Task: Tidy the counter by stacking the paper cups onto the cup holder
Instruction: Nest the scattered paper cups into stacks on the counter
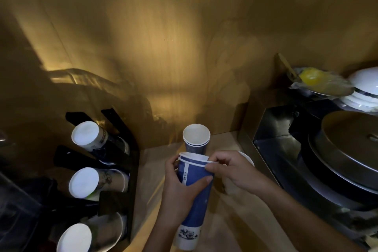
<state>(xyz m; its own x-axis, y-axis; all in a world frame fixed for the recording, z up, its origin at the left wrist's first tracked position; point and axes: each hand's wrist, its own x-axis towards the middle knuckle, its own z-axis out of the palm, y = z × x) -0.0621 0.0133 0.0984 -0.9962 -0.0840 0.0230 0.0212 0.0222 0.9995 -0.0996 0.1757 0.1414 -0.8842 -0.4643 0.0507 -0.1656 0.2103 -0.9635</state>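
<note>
Blue cup stack [195, 196] sits gripped in my left hand [180, 188]. Right hand [231, 168] pinches its top rim. Another cup [196, 137] stands just beyond my fingertips.

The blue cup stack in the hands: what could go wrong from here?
1. The left hand grips the long blue cup stack mid-body while the right hand pinches the rims; a hard squeeze may crush the paper.
2. The standing cups are just behind the hands and could be knocked over.
3. The cup holder already looks full, so fitting the stack may be hard.
</note>
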